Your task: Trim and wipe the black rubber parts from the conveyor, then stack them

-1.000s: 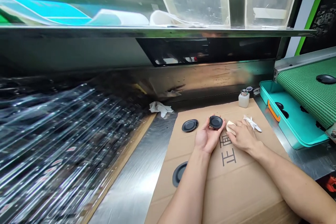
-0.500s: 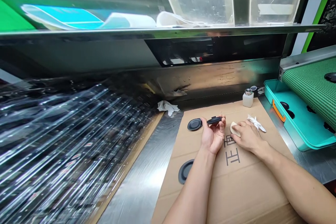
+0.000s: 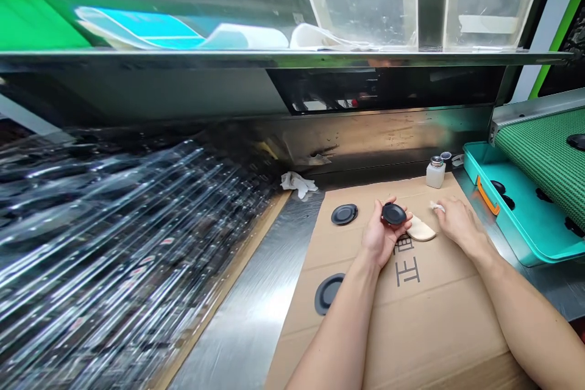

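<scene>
My left hand (image 3: 381,237) holds a round black part (image 3: 393,214) by its edges, its face turned up, over the cardboard sheet (image 3: 439,317). A beige pad (image 3: 420,229) lies on the cardboard just right of that hand. Pinched in the fingertips of my right hand (image 3: 458,221) is a white cloth (image 3: 437,206), mostly hidden by the hand. Another black oval part (image 3: 344,214) rests at the cardboard's upper left. Lower down lies a larger black part (image 3: 328,294), partly covered by my left forearm.
A white bottle (image 3: 436,173) stands at the cardboard's back edge. To the right are a teal tray (image 3: 525,219) with black parts and a green conveyor belt (image 3: 548,146). Clear plastic trays (image 3: 114,256) are stacked left. A crumpled white cloth (image 3: 298,183) lies behind. A metal shelf (image 3: 274,60) crosses above.
My right hand has let go of the beige pad, moved right and taken hold of the white cloth. The black part in my left hand has turned face up. The view has shifted slightly.
</scene>
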`<state>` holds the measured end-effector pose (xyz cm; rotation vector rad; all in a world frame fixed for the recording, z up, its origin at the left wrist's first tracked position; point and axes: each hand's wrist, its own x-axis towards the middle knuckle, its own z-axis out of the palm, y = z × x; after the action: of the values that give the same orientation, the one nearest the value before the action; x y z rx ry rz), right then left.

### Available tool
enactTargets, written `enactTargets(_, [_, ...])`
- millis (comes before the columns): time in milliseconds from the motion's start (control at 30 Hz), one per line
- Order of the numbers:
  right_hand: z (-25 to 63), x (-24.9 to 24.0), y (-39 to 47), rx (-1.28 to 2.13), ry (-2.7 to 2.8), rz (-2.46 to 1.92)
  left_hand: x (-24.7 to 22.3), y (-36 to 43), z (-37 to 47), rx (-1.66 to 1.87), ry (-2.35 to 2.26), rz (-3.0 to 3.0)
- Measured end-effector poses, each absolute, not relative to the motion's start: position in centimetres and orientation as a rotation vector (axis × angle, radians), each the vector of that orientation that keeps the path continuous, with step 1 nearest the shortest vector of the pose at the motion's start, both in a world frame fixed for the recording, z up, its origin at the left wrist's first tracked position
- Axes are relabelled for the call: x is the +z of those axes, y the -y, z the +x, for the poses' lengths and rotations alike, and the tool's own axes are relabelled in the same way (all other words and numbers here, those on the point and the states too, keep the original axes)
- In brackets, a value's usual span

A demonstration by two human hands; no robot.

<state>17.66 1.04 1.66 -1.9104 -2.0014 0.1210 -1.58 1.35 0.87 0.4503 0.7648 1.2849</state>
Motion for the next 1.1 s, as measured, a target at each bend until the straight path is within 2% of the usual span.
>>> enactTargets(133, [16.3, 1.8, -0.6, 0.235, 1.972, -1.466, 0.1, -0.9, -0.8, 1.134, -0.829, 0.63])
enactTargets(300, [16.2, 2.0, -0.5, 0.31, 1.904, -1.521, 0.1, -0.5, -0.1, 0.83, -0.665, 0.611])
enactTargets(467, [16.7, 2.2, -0.7, 0.304, 1.891, -1.519, 0.6, -0.8, -0.5, 0.891, -0.708, 0.529])
enactTargets(733, [15.5, 1.7, -0.1, 0.339, 2.079, -1.33, -0.6, -0.7, 0.1, 0.967, -1.016, 0.846])
enactTargets(1100, [14.5, 2.1, 0.5, 0.168, 2.318, -1.602, -0.4, 0.2, 0.6, 0.903, -1.288, 1.273])
